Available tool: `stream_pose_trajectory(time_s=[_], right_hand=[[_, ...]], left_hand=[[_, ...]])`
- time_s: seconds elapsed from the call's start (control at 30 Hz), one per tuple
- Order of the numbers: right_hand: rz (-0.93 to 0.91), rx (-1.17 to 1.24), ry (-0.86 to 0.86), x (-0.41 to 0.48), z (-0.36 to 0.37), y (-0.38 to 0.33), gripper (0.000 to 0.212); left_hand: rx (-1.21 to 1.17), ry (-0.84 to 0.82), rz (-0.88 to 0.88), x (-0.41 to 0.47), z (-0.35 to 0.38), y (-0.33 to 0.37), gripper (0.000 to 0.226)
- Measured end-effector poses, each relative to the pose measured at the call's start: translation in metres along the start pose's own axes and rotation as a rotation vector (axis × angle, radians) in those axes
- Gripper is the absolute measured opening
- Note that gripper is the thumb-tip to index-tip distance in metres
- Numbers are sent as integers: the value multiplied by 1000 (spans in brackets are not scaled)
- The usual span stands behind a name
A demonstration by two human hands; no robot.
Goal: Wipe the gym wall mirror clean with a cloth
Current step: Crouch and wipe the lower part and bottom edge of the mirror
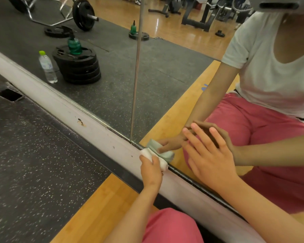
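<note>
The wall mirror (156,71) fills the upper part of the head view, with a vertical seam between two panels. My left hand (151,171) grips a bunched white cloth (147,153) and holds it against the mirror's bottom edge, just right of the seam. My right hand (209,155) lies flat on the glass to the right of the cloth, fingers spread and straight. Both hands, the cloth and my seated body are reflected in the glass.
A white ledge (60,102) runs diagonally under the mirror. Black speckled rubber flooring (33,163) and a wood strip (95,207) lie below it. A dark flat rectangle (11,94) lies on the rubber. The mirror shows a water bottle (47,67), stacked weight plates (79,69) and a green bottle (74,45).
</note>
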State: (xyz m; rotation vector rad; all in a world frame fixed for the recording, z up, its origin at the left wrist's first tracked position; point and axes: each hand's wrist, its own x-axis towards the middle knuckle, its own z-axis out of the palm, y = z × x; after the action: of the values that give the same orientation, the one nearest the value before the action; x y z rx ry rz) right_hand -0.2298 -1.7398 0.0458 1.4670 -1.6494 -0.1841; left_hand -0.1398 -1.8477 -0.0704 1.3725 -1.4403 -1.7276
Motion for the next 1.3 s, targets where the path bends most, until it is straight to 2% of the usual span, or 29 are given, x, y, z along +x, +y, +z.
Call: stream_pose_trajectory(time_s=[0.13, 0.27, 0.4, 0.47, 0.53, 0.6, 0.67, 0.77, 1.03, 1.2, 1.3], right_hand=[[39, 54, 16, 2, 4, -11, 24], [26, 50, -16, 1, 12, -23, 36], [8, -21, 26, 1, 21, -24, 31], [-14, -44, 46, 1, 25, -23, 25], [-32, -73, 61, 2, 28, -23, 19], [-39, -80, 83, 1, 31, -24, 18], [-45, -88, 93, 1, 33, -24, 19], [-44, -91, 99, 0, 34, -25, 20], [-51, -80, 108, 1, 36, -25, 23], [-53, -73, 102, 2, 35, -25, 26], [-48, -80, 96, 0, 35, -26, 27]], left_hand=[[-85, 103, 124, 0, -6, 38, 14], [-170, 167, 273, 0, -11, 78, 18], [-98, 190, 363, 6, -15, 78, 11], [-27, 208, 294, 16, -15, 61, 15], [82, 221, 132, 29, -19, 40, 27], [146, 184, 16, 40, -25, 22, 27], [140, 144, -9, 45, -30, 17, 20], [85, 147, 11, 45, -32, 29, 26], [-222, 233, 255, 27, -39, 114, 7], [-277, 209, 544, 1, -34, 156, 8], [-253, 188, 704, -12, -32, 169, 19]])
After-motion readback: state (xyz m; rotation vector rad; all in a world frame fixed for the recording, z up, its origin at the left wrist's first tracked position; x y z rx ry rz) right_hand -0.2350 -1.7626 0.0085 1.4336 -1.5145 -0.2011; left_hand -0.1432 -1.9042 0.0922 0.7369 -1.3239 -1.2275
